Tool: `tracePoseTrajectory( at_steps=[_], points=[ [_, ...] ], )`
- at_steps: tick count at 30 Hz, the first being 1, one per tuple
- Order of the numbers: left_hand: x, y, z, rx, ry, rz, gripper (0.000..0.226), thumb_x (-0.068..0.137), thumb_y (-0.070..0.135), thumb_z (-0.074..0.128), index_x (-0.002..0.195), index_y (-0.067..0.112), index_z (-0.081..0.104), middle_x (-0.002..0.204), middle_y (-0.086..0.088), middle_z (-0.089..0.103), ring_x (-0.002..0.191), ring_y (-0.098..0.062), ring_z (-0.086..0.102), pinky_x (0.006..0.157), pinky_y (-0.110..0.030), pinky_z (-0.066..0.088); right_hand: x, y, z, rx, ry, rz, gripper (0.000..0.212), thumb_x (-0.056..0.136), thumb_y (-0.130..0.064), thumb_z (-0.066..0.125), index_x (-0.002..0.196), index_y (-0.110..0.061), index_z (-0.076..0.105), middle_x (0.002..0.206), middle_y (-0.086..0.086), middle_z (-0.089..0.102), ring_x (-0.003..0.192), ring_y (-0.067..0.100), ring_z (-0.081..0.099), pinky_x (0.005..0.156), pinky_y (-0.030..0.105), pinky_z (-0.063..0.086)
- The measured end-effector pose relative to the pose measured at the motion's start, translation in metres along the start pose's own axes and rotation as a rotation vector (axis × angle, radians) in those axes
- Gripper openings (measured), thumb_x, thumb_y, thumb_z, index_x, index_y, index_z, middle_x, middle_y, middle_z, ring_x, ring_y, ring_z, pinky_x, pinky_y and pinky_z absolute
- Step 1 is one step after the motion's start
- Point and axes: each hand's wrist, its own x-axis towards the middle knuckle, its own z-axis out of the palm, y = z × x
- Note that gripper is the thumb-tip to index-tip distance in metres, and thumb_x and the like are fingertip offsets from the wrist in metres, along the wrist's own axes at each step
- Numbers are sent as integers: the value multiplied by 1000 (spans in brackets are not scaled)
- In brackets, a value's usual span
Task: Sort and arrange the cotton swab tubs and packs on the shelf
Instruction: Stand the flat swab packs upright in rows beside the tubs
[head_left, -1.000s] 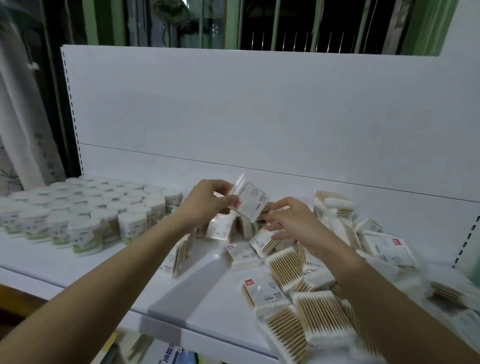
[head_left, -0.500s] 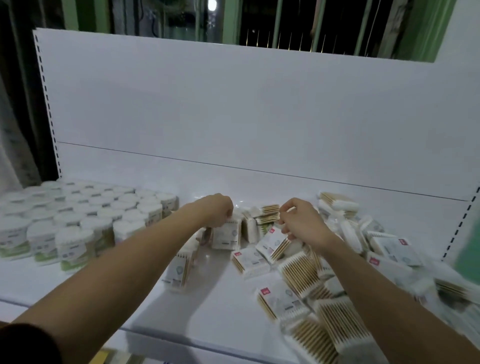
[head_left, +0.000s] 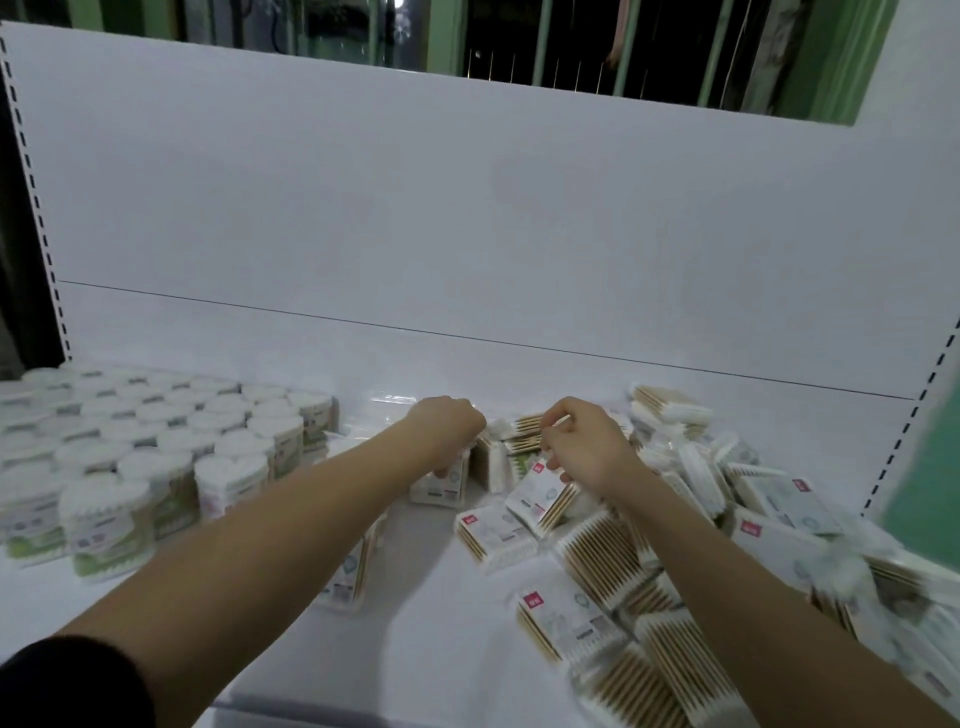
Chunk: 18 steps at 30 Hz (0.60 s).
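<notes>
Round cotton swab tubs (head_left: 156, 457) stand in tidy rows on the left of the white shelf (head_left: 431, 613). Flat swab packs with red labels (head_left: 576, 618) lie in a loose heap on the right. A short row of packs stands on edge near the back wall. My left hand (head_left: 449, 431) is curled over the top of the upright pack (head_left: 439, 480) at the row's end. My right hand (head_left: 582, 441) hovers curled over the heap, its fingertips at a tilted pack (head_left: 537, 491); whether it grips that pack is unclear.
The shelf's white back panel (head_left: 467, 234) rises right behind the packs. More upright packs (head_left: 353, 571) show under my left forearm. A green surface (head_left: 930, 478) borders the shelf on the far right. Bare shelf lies between tubs and heap.
One second ago both hands held a pack in the air. My left hand has since set it upright at the back row, and my right hand has dropped to the heap.
</notes>
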Motion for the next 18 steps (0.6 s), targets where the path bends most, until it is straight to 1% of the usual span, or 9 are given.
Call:
tracePoseTrajectory(
  at_steps=[3,6,8,11,14,16,18],
  points=[
    [0,0,8,1,47,-1,50,78,5,76,120,8,50,119,-10,55,108,-29,59,75,-35,44,0,2,1,8,-6,2,11,94,-10,50,94,-15,60,88,12,69,65,20,65,62,36,53],
    [-2,-5,10,-56,94,3,53,76,8,79,119,9,47,116,-10,52,103,-28,58,72,-33,43,-1,2,0,9,-8,-9,12,94,-10,49,95,-13,60,88,12,69,69,22,66,66,41,56],
    [-1,-10,9,-107,97,15,53,76,11,80,118,11,47,115,-8,54,101,-27,58,73,-33,44,0,3,-3,4,-4,-12,12,93,-10,50,95,-14,60,87,11,70,73,25,66,69,44,57],
    [-1,-12,5,-186,101,14,54,77,22,80,120,15,48,115,-4,56,100,-23,56,71,-31,41,2,7,-11,-8,13,-18,13,91,-10,50,91,-17,61,83,9,71,75,28,69,72,45,58],
    [-1,-4,-2,-363,218,-14,50,82,34,75,121,18,49,114,-1,57,94,-19,52,73,-29,41,5,11,-22,-50,53,-27,14,90,-12,50,88,-19,62,78,6,72,75,28,71,69,39,56],
    [1,5,-6,-476,301,-29,48,84,36,73,123,19,50,115,1,56,93,-18,52,76,-29,44,6,13,-30,-72,75,-35,14,90,-15,51,87,-19,64,78,5,73,73,28,70,70,40,56],
    [7,15,-6,-533,340,-55,47,85,36,72,124,19,52,117,1,56,98,-18,53,81,-29,45,5,16,-36,-91,93,-37,14,91,-17,50,88,-19,64,79,4,72,72,29,70,69,41,57]
  ],
)
